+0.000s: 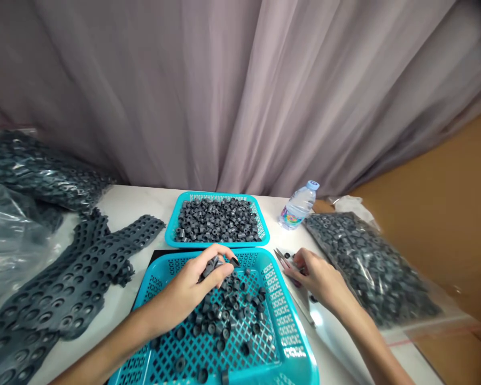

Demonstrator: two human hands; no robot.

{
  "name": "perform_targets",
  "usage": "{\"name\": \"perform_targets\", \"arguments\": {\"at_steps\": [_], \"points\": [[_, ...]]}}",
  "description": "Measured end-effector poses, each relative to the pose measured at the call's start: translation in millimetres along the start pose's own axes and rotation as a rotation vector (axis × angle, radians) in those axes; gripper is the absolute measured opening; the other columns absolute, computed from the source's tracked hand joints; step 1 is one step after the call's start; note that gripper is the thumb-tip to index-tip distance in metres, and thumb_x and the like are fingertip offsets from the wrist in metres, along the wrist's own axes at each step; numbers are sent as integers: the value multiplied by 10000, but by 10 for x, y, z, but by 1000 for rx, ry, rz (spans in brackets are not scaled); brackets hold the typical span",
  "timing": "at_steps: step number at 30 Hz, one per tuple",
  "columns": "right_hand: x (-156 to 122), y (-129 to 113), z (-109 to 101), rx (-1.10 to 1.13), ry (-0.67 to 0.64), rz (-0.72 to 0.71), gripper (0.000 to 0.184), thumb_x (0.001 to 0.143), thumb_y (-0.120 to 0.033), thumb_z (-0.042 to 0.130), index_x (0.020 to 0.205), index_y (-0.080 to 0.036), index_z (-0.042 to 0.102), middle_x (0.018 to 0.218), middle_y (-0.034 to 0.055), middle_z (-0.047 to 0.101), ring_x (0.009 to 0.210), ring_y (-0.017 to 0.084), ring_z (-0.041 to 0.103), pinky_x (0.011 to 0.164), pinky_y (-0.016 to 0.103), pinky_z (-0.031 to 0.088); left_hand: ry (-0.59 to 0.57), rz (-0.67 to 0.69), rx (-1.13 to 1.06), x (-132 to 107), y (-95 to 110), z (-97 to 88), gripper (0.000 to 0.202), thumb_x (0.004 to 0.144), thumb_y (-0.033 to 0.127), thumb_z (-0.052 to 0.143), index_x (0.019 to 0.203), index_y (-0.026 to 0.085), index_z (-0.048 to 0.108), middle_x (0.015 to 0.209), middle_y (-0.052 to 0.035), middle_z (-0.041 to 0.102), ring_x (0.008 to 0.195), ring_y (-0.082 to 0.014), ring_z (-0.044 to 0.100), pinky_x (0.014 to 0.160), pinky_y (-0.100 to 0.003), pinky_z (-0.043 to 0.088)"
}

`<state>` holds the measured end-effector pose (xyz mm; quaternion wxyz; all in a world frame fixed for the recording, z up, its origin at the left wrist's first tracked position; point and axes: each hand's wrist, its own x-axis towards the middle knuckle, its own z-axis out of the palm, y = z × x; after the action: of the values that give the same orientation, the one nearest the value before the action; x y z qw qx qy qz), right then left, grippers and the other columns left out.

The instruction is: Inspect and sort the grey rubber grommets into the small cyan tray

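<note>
Over the near turquoise basket (294,326), my left hand (206,275) is closed around a handful of small dark grey plastic pieces (212,266). Below it, more loose pieces (224,315) lie scattered on the basket's lattice floor, some under my wrist. To the basket's right, my right hand (318,278) is low over the white table, its thumb and fingers curled at the handles of a pair of scissors (281,258). The blades point away and to the left, slightly apart. A few small dark pieces lie beside these fingers, and the palm side is hidden.
Behind stands another turquoise basket (168,235) full of dark pieces. A water bottle (299,206) is to its right, near a clear bag of pieces (372,267). Perforated dark sheets (76,272) and another filled bag (44,168) lie left. A grey curtain (208,96) hangs behind.
</note>
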<state>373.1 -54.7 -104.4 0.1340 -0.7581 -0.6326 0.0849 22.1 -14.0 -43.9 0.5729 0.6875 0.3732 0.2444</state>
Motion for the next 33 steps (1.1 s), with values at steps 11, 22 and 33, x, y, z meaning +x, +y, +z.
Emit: {"name": "perform_targets", "arguments": {"at_steps": [11,22,33], "points": [[33,72,210,61,-21,-15,234,942,-482,611,937,-251,650,808,26,732,731,245,696,607,310,399,-62,16,-240,-62,170,-53,312,1026,519,608,1171,244,592,720,73,408,642,-121,369,607,-263,316],[76,-623,-473,529,46,-225,357,1068,-545,426,957,-229,548,829,45,644,736,218,628,697,329,496,-108,64,-411,-88,239,-113,275,1042,474,612,1156,228,568,691,87,399,617,-106,325,576,-265,269],[35,-1637,-938,778,-195,-492,436,1064,-569,524,969,-219,767,904,48,724,845,223,645,763,329,511,-15,91,-291,-131,285,-237,292,1059,516,554,1196,258,565,729,70,387,644,-123,340,594,-280,281]]}}
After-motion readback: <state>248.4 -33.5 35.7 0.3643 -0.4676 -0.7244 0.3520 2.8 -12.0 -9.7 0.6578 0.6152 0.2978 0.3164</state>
